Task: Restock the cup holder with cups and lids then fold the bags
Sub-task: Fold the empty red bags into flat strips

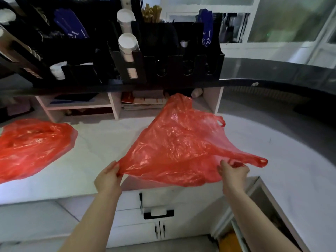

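Note:
A red plastic bag (180, 142) is stretched out over the white counter (101, 146), its far end raised. My left hand (108, 177) pinches its near left corner. My right hand (233, 172) grips the bag near its right handle loop. A second red bag (31, 144) lies crumpled on the counter at the left. The black cup holder (163, 66) stands on the dark upper shelf, with stacks of white cups (127, 46) lying in its left slots.
White cubbies (112, 104) with papers sit under the dark shelf. Below the counter edge are white drawers and a black handle (158, 214). An open cabinet door (254, 202) stands at the lower right. Blue items and straws fill the back rack.

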